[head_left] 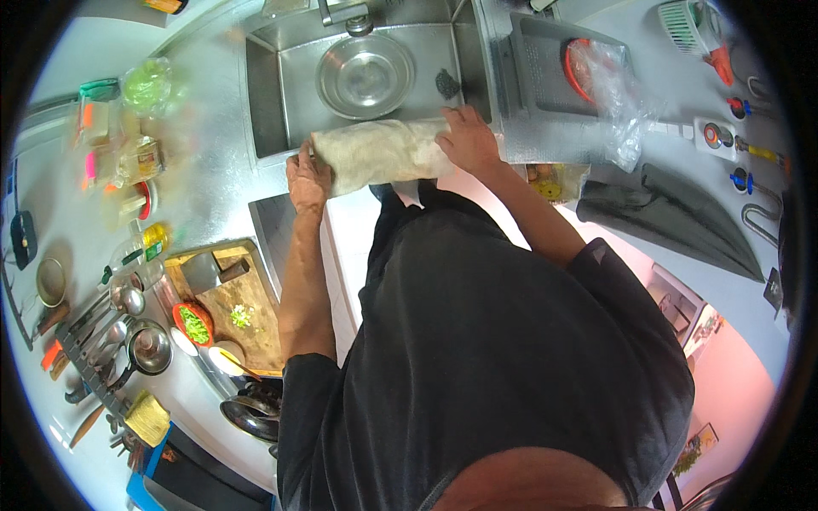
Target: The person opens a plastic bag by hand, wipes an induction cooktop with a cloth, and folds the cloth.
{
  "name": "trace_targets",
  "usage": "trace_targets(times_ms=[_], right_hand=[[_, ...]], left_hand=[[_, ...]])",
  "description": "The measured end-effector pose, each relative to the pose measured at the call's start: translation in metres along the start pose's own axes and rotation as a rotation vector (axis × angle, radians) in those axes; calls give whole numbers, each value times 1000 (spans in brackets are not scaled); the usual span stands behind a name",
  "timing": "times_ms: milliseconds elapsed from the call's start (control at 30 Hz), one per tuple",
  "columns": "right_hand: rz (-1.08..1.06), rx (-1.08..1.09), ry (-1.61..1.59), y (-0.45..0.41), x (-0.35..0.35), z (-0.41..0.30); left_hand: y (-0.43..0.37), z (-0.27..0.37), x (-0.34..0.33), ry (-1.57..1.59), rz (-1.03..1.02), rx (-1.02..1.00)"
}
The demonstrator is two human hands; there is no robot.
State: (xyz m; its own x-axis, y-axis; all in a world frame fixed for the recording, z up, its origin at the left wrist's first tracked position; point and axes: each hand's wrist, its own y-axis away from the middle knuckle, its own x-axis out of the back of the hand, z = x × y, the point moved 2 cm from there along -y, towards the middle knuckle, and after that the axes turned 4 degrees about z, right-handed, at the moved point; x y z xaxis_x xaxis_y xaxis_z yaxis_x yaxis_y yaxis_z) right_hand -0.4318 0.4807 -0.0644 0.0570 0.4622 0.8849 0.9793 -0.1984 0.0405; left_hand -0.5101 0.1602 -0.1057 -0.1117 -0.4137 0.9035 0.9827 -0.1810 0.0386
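Note:
A cream-coloured cloth [383,156] is stretched sideways along the front rim of the stainless-steel sink [268,102]. Its left end is in my left hand [308,182], fingers curled over the edge. My right hand [470,142] grips the other end, with the fingertips pointing toward the sink. Just beyond the cloth, a round metal basin [365,76] sits on the sink floor. A dark scouring pad [447,83] lies to the basin's right. Whether the cloth rests on the rim or hangs just in front of it, I cannot tell.
The faucet [345,14] reaches over the sink's back. On the left, a wooden cutting board [255,287] bears a cleaver [203,273], chopped greens [241,315] and a red bowl [193,324]. A grey drain tray [549,64] with a plastic bag [613,96] stands right.

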Motion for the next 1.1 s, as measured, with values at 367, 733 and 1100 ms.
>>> trace_targets(times_ms=[367,733,1100], right_hand=[[-90,392,37,27,-41,-34],[-131,447,196,43,-49,-49],[-569,434,217,17,-23,-70]], left_hand=[[49,4,-6,105,111,239],[31,2,23,262,347,-103],[98,-40,22,451,232,163]])
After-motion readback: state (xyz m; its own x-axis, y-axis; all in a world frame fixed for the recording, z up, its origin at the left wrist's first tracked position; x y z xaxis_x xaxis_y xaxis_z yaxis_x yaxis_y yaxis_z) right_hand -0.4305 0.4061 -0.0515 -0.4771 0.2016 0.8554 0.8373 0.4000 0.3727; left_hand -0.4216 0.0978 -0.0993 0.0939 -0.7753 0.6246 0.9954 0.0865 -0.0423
